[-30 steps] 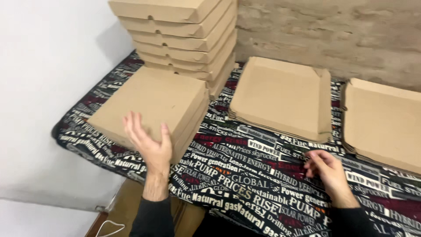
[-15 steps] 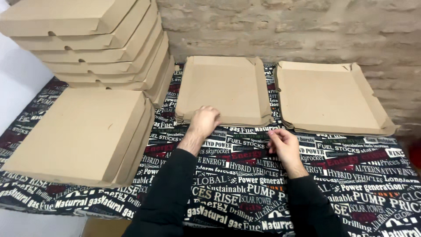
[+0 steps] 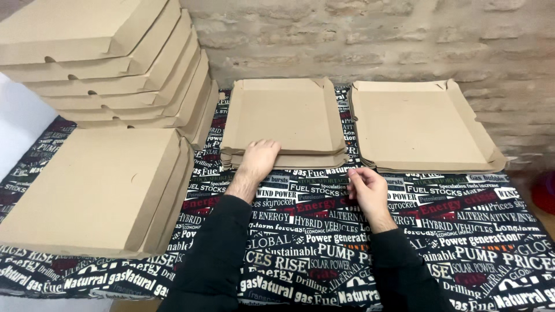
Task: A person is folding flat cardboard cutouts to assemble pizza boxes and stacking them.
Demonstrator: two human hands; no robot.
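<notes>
The table (image 3: 404, 231) was covered w/ a printed cloth; bare room was left only at its near edge. Closed boxes (image 3: 92, 185) were stacked at left. Two tray stacks, nothing inside, were set by the wall. The middle stack (image 3: 283, 115) was gripped at its front edge by the left hand (image 3: 260, 159). The right hand (image 3: 365, 190) was loosely curled, holding nothing, near its corner.

Both arms, in dark sleeves, reach forward side by side. The left hand (image 3: 260, 157) lies palm down, fingers curled forward and downward. The right hand (image 3: 365, 189) hovers lower, loosely closed, its fingertips pinched together near the thumb.
</notes>
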